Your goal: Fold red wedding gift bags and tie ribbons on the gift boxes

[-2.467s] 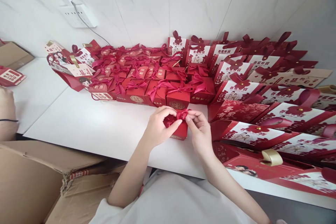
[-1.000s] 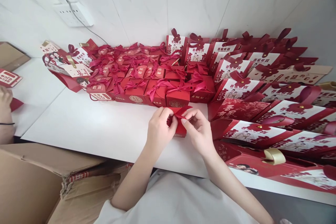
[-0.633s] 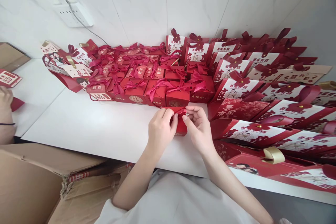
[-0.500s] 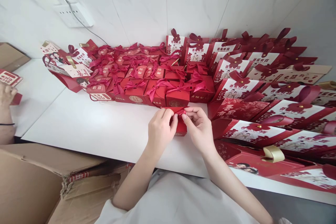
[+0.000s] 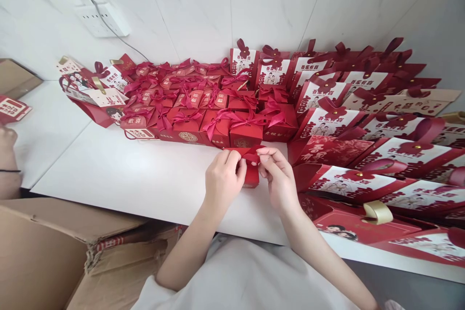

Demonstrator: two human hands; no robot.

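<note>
A small red gift box [image 5: 251, 177] stands on the white counter in front of me, partly hidden by my hands. Across its top runs a red ribbon [image 5: 250, 156]. My left hand [image 5: 225, 172] is closed at the box's left side, thumb and fingers pinching the ribbon. From the right, my right hand [image 5: 276, 169] pinches the ribbon between thumb and fingertips, a little apart from the left hand. Just behind stands a row of red boxes [image 5: 246, 134] tied with pink-red ribbon bows.
Red-and-white gift bags [image 5: 327, 123] with ribbon handles crowd the right side. More bags [image 5: 105, 99] lean at the back left. An open cardboard carton [image 5: 47, 247] stands below the counter [image 5: 145, 169]. At the left edge another person's hand [image 5: 7, 140] is by a red box.
My right hand has shifted slightly right, away from the left hand, drawing the ribbon. The other person's hand at the left edge has moved down and left.
</note>
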